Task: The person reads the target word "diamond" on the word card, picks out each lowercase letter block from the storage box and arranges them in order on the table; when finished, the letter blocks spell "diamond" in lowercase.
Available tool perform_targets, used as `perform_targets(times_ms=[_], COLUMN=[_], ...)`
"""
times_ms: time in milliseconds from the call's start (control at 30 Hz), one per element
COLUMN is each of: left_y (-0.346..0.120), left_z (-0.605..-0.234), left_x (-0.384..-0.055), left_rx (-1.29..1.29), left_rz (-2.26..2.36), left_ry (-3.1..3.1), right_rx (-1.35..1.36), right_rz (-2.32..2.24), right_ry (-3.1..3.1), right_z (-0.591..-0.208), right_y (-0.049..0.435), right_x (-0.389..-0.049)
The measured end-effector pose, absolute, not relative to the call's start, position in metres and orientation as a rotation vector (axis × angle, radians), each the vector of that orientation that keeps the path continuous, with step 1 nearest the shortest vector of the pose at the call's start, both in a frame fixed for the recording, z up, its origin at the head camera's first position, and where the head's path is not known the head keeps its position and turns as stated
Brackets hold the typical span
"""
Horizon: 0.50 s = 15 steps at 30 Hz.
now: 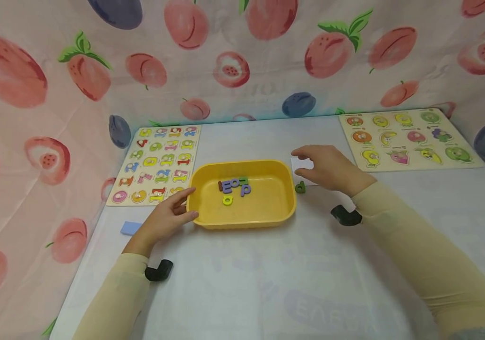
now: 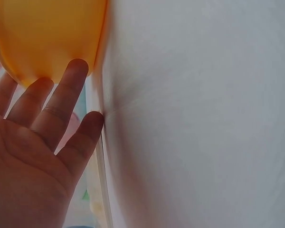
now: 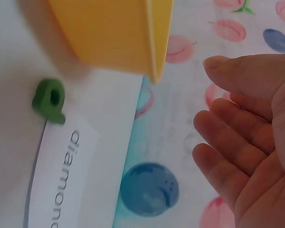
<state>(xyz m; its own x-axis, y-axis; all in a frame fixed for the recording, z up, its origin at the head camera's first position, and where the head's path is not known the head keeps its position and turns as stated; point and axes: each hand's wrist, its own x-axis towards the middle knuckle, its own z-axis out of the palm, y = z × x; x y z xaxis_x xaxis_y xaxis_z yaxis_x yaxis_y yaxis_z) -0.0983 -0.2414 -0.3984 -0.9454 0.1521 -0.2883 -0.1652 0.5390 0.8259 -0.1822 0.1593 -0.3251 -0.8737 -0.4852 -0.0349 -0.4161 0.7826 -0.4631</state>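
Note:
A yellow plastic tray [image 1: 208, 219] stands on the white-covered table with several small coloured letters inside, among them a yellow letter [image 1: 227, 200] and a purple one [image 1: 245, 190]. My left hand [image 1: 166, 218] rests against the tray's left end, its fingertips at the rim and outer wall. To the right of the tray my right hand [image 1: 331, 167] hovers with spread thumb and fingers, holding nothing. Under it lies a white card [image 3: 61, 175] whose printed word reads "diamon" before being cut off by the frame. A green letter [image 3: 49, 100] lies at the card's edge.
A number puzzle board [image 1: 161, 163] lies at the back left, a fruit puzzle board [image 1: 378, 148] at the back right. Close to my left wrist is a blue flat piece [image 1: 130, 228]. Fruit-printed cloth [image 1: 259, 56] hangs behind and to the left.

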Motion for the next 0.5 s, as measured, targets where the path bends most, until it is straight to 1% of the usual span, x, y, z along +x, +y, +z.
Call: perform_targets(times_ms=[233, 500], left_y=[-0.243, -0.243], left_z=[-0.397, -0.398], left_x=[-0.098, -0.099], left_rx=[-0.003, 0.012], left_rz=[1.369, 1.371], left_ry=[2.452, 2.453], right_rx=[-0.868, -0.896], right_rz=[-0.666, -0.671], right_ry=[2.78, 2.718], right_z=[-0.321, -0.319], right_y=[0.131, 0.098], right_x=[-0.18, -0.18])
